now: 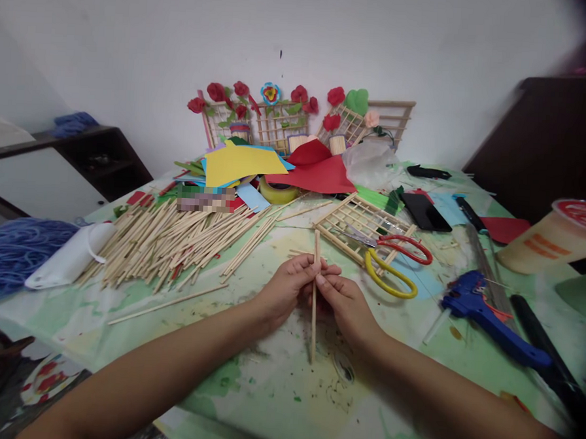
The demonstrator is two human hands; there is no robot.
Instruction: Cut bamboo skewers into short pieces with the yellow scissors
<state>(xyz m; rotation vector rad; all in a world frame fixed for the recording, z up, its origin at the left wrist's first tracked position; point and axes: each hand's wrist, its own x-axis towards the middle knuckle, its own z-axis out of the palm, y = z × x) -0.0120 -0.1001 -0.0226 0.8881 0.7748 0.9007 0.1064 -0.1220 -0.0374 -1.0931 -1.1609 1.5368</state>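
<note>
Near the middle of the table, my left hand point(289, 290) and my right hand point(345, 301) meet around a thin wooden stick point(313, 335). The stick points away from me, its ends showing beyond and below the fingers. Both thumbs press on it from either side; whether it is one stick or several together is hard to tell. Just beyond the hands lies a small lattice of sticks point(344, 225), with red-and-yellow handled scissors point(390, 283) on it. A large pile of loose sticks point(159, 245) spreads to the left of my left hand.
A blue glue gun point(498, 328), a black phone point(425, 212) and a drink cup point(554, 240) are on the right. Coloured paper point(241, 164) and a tape roll point(278, 192) lie behind. Blue yarn point(21, 251) sits at the left edge; paper flowers point(216, 92) stand against the wall.
</note>
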